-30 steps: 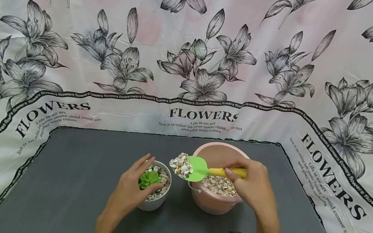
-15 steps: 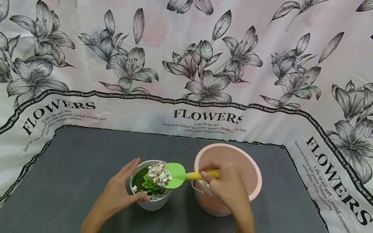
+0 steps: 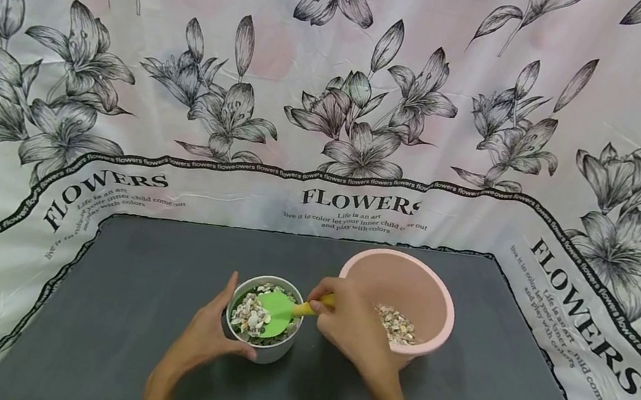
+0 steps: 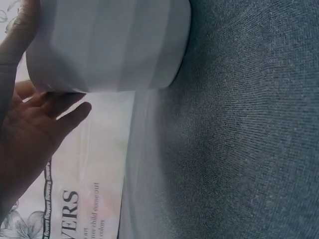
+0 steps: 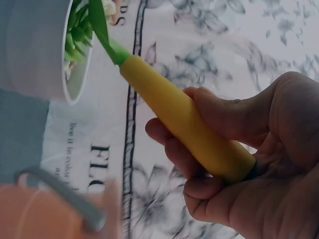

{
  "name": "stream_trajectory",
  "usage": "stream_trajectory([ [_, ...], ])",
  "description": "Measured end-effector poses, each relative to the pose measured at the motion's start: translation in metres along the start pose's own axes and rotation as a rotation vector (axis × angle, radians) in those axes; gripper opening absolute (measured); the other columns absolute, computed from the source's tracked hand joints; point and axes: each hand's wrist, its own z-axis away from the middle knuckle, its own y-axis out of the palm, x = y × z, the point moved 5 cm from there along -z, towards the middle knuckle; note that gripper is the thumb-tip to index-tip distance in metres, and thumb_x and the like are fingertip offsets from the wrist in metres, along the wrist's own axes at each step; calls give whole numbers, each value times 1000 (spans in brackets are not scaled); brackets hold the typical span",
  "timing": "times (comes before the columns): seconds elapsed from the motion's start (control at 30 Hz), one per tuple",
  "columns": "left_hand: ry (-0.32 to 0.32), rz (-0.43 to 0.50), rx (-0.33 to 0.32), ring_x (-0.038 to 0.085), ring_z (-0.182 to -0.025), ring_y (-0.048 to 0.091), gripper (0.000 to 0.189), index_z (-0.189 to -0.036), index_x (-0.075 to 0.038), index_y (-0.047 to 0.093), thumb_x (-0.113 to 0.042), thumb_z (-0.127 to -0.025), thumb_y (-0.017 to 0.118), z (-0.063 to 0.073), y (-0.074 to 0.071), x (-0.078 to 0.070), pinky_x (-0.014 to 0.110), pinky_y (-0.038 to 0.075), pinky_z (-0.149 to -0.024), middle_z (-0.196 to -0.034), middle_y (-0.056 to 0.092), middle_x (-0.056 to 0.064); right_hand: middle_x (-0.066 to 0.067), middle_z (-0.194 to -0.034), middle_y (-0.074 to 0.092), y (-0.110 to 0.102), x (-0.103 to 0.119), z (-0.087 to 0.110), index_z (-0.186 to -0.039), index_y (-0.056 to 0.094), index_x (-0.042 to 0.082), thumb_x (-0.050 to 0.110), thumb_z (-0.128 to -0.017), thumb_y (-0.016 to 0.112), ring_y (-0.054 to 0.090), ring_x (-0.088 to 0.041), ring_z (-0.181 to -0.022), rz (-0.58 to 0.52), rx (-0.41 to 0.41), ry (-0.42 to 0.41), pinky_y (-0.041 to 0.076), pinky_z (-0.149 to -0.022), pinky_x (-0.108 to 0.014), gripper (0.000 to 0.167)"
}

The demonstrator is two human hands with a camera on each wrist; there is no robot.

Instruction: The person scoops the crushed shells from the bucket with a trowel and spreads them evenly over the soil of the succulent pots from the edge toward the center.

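My left hand holds a white plant pot, thumb at the front and fingers along its left side. In the left wrist view the pot's faceted wall lies between thumb and fingers. With my right hand I grip the yellow handle of a small trowel, whose green blade is over the pot's mouth. Pale pebbles lie at the blade's tip and in the pot. Green succulent leaves show inside the pot in the right wrist view; from the head they are mostly covered.
A pink bucket with more pebbles stands to the right of the pot, behind my right hand. Its grey bail handle shows in the right wrist view. Dark grey cloth covers the table, and a flower-printed sheet rises behind.
The trowel has moved left from beside the bucket to over the pot, and its blade has lowered. Pebbles have spread across the pot, covering the succulent. My left hand has closed in around the pot.
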Motion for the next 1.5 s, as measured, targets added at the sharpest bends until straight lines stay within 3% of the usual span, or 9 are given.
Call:
stream_trajectory([
  [0.17,12,-42,-33,46,-145,48,149,-166,1,17,-33,-50,104,-2,-2,0,59,45,-116,-162,41,29,2,-73,58,13,27,-3,-70,66,10,-13,-76,67,40,-16,-73,169,-20,-109,33,-69,-26,23],
  [0.3,0,-108,-49,31,-120,57,150,-165,2,22,-37,-46,105,-3,-3,1,48,52,-101,-137,53,22,4,-67,44,19,38,-7,-62,53,14,-14,-70,66,32,-17,-71,268,-68,-157,26,-70,-27,32],
  [0.5,-6,-111,-46,19,-105,49,142,-160,5,34,-40,-44,103,-4,-6,1,31,50,-92,-114,48,11,2,-72,60,21,39,-9,-72,71,10,-11,-69,73,38,-15,-71,299,-130,-171,35,-69,-26,22],
  [0.67,3,-40,-71,18,-109,55,122,-144,7,50,-33,-42,105,-3,-8,2,31,52,-97,-121,55,14,-1,-75,65,22,42,-10,-75,74,10,-9,-71,74,41,-16,-71,326,-183,-206,42,-71,-30,20],
  [0.8,-21,12,-46,24,-118,61,115,-137,2,45,-32,-45,105,-2,-6,5,38,53,-101,-135,59,18,-1,-76,66,23,44,-11,-76,76,11,-7,-71,74,43,-17,-71,351,-194,-209,43,-71,-30,19],
  [0.93,-45,19,-53,21,-110,64,108,-129,-3,43,-29,-45,106,-1,-6,6,35,55,-93,-126,65,16,-2,-77,67,24,46,-12,-77,76,10,-6,-70,75,44,-17,-70,383,-207,-214,43,-71,-29,18],
  [1.17,24,-67,-47,21,-110,56,141,-156,5,38,-27,-37,108,-1,-5,5,37,53,-99,-128,56,19,-2,-76,65,25,49,-12,-74,74,10,-7,-69,73,42,-17,-70,374,-196,-206,42,-71,-29,18],
  [1.33,52,-64,-40,15,-107,48,138,-152,3,46,-30,-34,107,0,-5,5,29,50,-98,-125,54,16,1,-71,58,24,48,-13,-63,61,13,-6,-66,74,39,-16,-70,353,-190,-192,36,-69,-27,24],
  [1.5,38,-31,-64,19,-114,52,124,-142,5,50,-23,-35,108,1,-5,6,29,49,-100,-129,57,17,3,-66,41,22,43,-16,-54,41,17,-7,-68,75,33,-17,-70,288,-173,-152,27,-69,-27,44],
])
